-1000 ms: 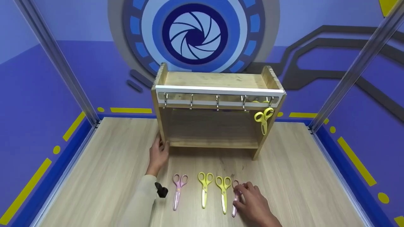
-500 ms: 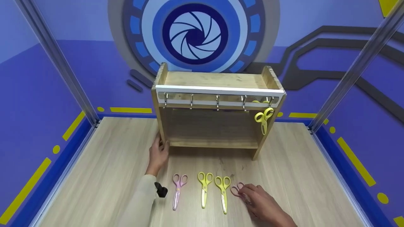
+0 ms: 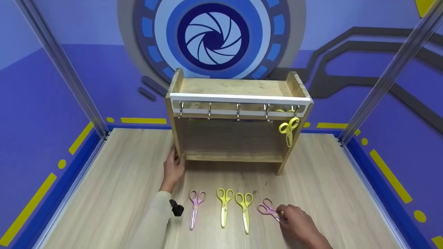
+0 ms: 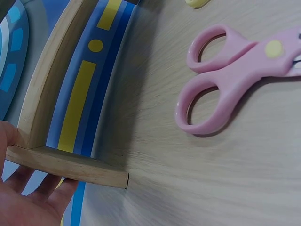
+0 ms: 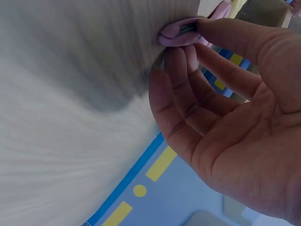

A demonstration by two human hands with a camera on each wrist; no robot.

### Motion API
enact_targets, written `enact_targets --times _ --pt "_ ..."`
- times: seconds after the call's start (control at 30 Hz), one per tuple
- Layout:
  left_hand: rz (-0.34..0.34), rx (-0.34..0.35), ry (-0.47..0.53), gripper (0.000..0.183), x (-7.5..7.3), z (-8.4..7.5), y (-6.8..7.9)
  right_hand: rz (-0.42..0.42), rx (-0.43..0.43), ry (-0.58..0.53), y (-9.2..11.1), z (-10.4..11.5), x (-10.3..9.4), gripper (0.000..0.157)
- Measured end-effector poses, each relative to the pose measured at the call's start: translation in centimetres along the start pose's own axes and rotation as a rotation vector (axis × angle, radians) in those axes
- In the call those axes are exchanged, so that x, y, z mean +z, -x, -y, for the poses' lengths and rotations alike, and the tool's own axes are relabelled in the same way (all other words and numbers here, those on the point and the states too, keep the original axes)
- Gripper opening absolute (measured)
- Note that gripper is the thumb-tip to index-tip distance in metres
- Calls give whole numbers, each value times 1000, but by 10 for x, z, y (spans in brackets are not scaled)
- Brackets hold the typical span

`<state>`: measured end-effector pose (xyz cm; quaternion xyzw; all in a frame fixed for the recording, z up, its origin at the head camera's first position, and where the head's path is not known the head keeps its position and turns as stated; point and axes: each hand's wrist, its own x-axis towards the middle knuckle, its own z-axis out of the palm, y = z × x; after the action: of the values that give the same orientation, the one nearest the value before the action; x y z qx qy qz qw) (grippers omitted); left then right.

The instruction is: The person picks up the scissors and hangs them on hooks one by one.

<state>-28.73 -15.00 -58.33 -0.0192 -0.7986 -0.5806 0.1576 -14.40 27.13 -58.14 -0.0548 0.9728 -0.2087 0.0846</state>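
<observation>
At the lower right of the head view, the right hand (image 3: 297, 221) pinches the pink scissors (image 3: 271, 210) by the blade end, between thumb and fingertips; their rings point toward the upper left of the frame. The right wrist view shows the same pinch near its top edge, with the remaining fingers bent loosely below; whether the scissors touch the table (image 3: 131, 162) cannot be told. Left of this hand, along the bottom centre, three further pairs lie with rings away from the viewer: the right yellow scissors (image 3: 245, 209), just beside them the left yellow scissors (image 3: 224, 207), and, a little apart, the second pink scissors (image 3: 196, 207). At the lower left, a pale sleeve (image 3: 154, 218) bears a small black object (image 3: 177, 209) near the cuff. Beyond it, left of centre, the left hand (image 3: 174, 169) grips the shelf (image 3: 233, 157) low on its left side panel; in the left wrist view, thumb and fingers lie on opposite sides of the wood. The shelf stands upright at the centre, a white rail (image 3: 221, 98) across its upper front carrying five metal hooks (image 3: 209, 110). From the rightmost hook hang the hooked yellow scissors (image 3: 290, 129), blades downward. Farthest back, a blue wall (image 3: 100, 79) carries a round emblem (image 3: 213, 39) at the top centre.
</observation>
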Motion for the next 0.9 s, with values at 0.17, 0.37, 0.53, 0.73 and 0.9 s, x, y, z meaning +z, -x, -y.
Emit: enact_targets --times 0.17,0.37,0.53,0.73,0.9 --pt "-17 26 -6 52 1 2 0 -74 -24 15 0 0 0 13" --pt "-19 11 -10 53 1 1 0 -152 -1 73 -2 2 3 8" --pt "-17 5 -9 53 1 1 0 -165 11 103 -4 1 6 10" --pt "-17 2 -3 54 1 0 -1 -193 1 113 -3 -1 7 11" --pt "-14 -11 4 55 0 -1 -1 -188 -10 120 -4 -1 6 11"
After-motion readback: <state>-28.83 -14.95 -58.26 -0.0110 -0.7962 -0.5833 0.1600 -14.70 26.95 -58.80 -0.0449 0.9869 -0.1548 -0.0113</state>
